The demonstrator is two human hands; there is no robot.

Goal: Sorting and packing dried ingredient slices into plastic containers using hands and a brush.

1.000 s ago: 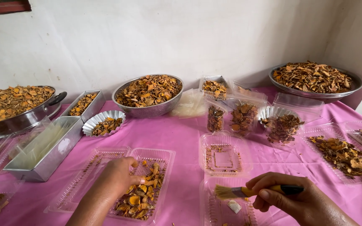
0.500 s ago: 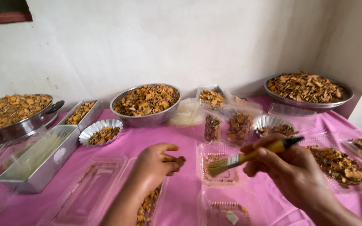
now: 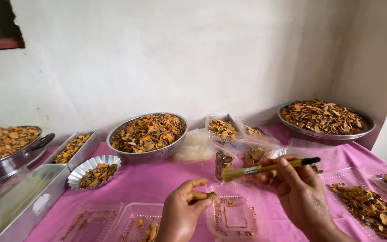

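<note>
Head view shows your left hand pinching a small brown dried piece above a clear plastic tray at the counter's near edge. Your right hand grips a paintbrush, bristles pointing left. Behind them stands a metal colander of dried slices.

Table with pink cloth carries metal bowls. A clear tray lies just below the fingers.
</note>
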